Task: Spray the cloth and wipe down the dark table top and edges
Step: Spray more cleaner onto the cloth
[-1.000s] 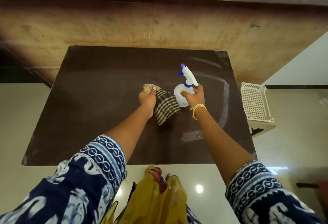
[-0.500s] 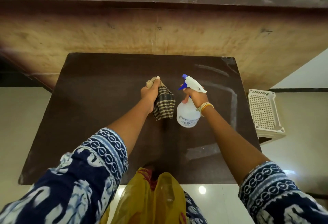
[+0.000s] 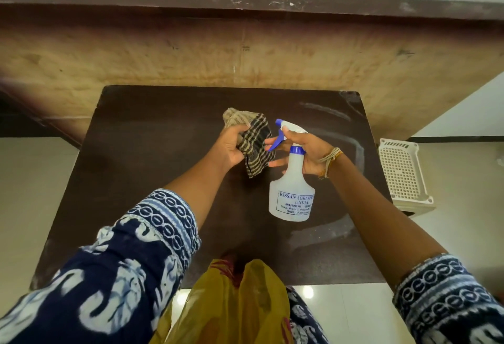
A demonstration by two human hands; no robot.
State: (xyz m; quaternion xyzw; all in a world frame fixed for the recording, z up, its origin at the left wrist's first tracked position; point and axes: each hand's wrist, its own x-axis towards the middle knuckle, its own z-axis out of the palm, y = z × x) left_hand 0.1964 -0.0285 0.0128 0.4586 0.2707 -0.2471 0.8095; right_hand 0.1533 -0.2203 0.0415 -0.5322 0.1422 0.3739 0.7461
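We read blue print on the translucent white plastic spray bottle (image 3: 292,193): "KISSAN AGRI SPR…", "(INDIA)" and "MUMBAI", with smaller lines below too blurred to make out. Our right hand (image 3: 302,152) grips the bottle at its neck, just under the blue collar, with a finger stretched along the blue trigger; the white nozzle with its blue tip points left, toward the cloth. The bottle hangs tilted above the dark brown counter (image 3: 136,166), over its right half, clear of the surface.

Our left hand (image 3: 231,146) clutches the bunched beige-and-black checked cloth (image 3: 252,139), fingers curled round its upper fold, the lower end drooping free. Cloth and nozzle sit just beside each other above the middle of the counter, nearer its far edge than its near one.

Pale curved smears mark the counter toward its right edge and far right corner. Both forearms reach in from navy-and-white patterned sleeves, a thread band on the right wrist. A cream perforated plastic stool (image 3: 402,174) stands on the floor just beside the counter's right edge.
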